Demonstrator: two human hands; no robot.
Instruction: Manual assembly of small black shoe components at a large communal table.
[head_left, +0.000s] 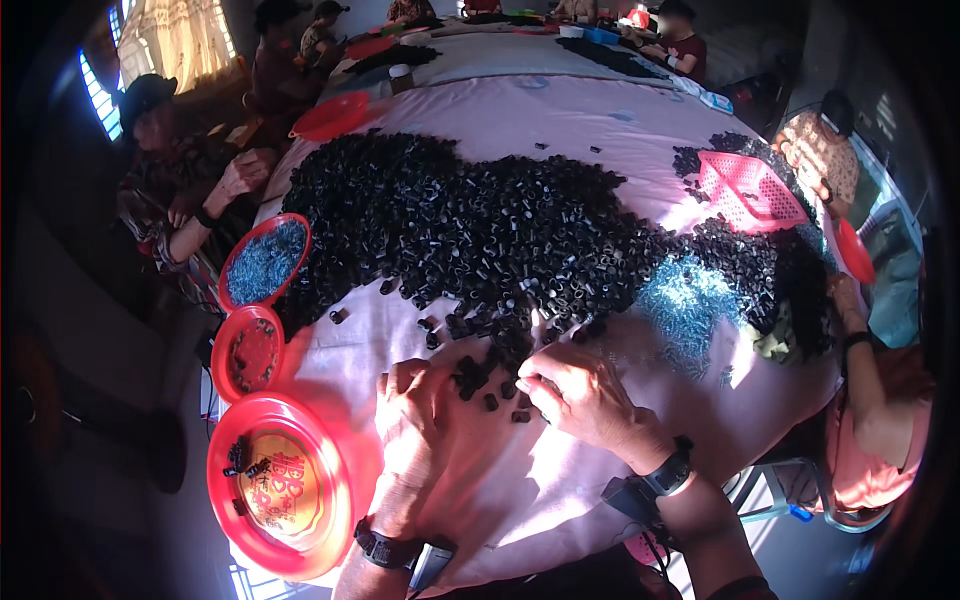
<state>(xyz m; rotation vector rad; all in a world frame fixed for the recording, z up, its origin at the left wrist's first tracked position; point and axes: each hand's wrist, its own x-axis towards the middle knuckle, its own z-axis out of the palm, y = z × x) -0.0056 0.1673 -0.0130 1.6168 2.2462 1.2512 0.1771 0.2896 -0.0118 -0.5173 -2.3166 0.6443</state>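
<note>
My left hand point(408, 425) rests low over the cloth with its fingers curled in; whatever they may hold is hidden. To its right, my right hand point(578, 395) has thumb and fingers pinched together at the near tip of the heap, and what is between them is too small to make out. Several loose black ring-like parts point(490, 402) lie on the cloth between the two hands. Beyond them spreads a large heap of small black tubular parts point(470, 220). A pile of shiny silvery-blue pins or screws point(688, 300) lies right of the heap.
Down the left edge stand a red plate with several black pieces point(336, 480), a smaller red dish point(276, 372) and a red bowl of silvery pins point(309, 245). A pink basket point(750, 190) sits at the right. Other people work around the table point(590, 130).
</note>
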